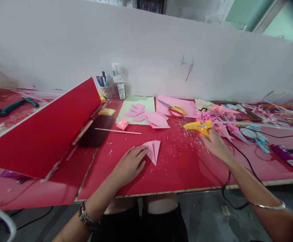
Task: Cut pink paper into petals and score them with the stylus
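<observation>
My right hand (216, 145) is wrapped round the grip of a yellow hot glue gun (198, 126), its nozzle pointing left over the table. A clear glue stick (252, 124) sticks out of the gun's back to the right. My left hand (131, 163) lies palm down with fingers stretched out, the fingertips resting on a folded pink paper piece (154, 150). Part of that piece is under the fingers. Behind it, cut pink petal shapes (158, 120) lie partly on a pale green sheet (126, 107).
Scissors (177, 111) lie on a pink sheet (189, 105). A thin wooden stick (118, 131) and a pink lump (122, 124) are left of centre. A red board (48, 134) leans at left. Pink paper cones (219, 122) pile up at right, near a purple power strip (288, 157).
</observation>
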Demonstrator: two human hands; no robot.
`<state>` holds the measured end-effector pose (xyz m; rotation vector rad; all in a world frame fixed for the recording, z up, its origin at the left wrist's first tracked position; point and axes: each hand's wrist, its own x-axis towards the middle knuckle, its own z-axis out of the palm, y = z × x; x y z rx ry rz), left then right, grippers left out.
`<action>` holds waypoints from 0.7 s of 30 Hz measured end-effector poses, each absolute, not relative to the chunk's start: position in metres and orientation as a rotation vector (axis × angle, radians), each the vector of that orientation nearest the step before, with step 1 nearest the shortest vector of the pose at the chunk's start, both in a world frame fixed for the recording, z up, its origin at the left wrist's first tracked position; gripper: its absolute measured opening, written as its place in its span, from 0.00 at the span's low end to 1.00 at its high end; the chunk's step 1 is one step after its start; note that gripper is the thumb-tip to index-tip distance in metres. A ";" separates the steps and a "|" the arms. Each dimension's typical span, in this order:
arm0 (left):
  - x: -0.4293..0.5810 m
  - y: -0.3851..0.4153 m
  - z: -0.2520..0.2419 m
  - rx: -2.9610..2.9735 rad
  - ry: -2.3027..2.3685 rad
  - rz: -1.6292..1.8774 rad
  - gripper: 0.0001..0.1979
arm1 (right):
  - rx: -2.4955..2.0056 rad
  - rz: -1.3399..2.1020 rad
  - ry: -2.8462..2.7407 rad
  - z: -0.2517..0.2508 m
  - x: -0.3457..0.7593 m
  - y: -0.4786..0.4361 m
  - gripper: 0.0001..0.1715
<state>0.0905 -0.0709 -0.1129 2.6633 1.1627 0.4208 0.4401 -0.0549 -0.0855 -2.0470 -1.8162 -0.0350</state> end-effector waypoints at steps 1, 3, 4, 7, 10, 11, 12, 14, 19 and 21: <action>0.090 -0.071 -0.113 2.659 1.175 0.433 0.20 | -2.030 -0.049 -1.800 -0.091 0.446 -0.056 0.11; 0.090 -0.070 -0.114 2.655 1.180 0.442 0.19 | -1.980 -0.078 -1.779 -0.101 0.454 -0.057 0.11; 0.090 -0.070 -0.115 2.659 1.179 0.439 0.19 | -1.960 -0.084 -1.768 -0.106 0.455 -0.056 0.12; 0.090 -0.070 -0.115 2.695 1.218 0.434 0.18 | -1.934 -0.080 -1.745 -0.116 0.454 -0.052 0.13; 0.090 -0.071 -0.114 2.716 1.284 0.429 0.18 | -1.918 -0.066 -1.742 -0.121 0.450 -0.044 0.15; 0.090 -0.071 -0.114 2.715 1.291 0.421 0.18 | -1.914 -0.061 -1.740 -0.122 0.449 -0.041 0.15; 0.090 -0.071 -0.114 2.713 1.295 0.414 0.18 | -1.910 -0.056 -1.740 -0.123 0.448 -0.039 0.15; 0.090 -0.072 -0.113 2.705 1.295 0.401 0.18 | -1.910 -0.047 -1.739 -0.124 0.448 -0.037 0.15; 0.090 -0.070 -0.112 2.698 1.287 0.379 0.18 | -1.926 -0.032 -1.747 -0.121 0.447 -0.043 0.15; 0.091 -0.069 -0.111 2.703 1.279 0.370 0.18 | -1.925 -0.030 -1.757 -0.117 0.447 -0.048 0.16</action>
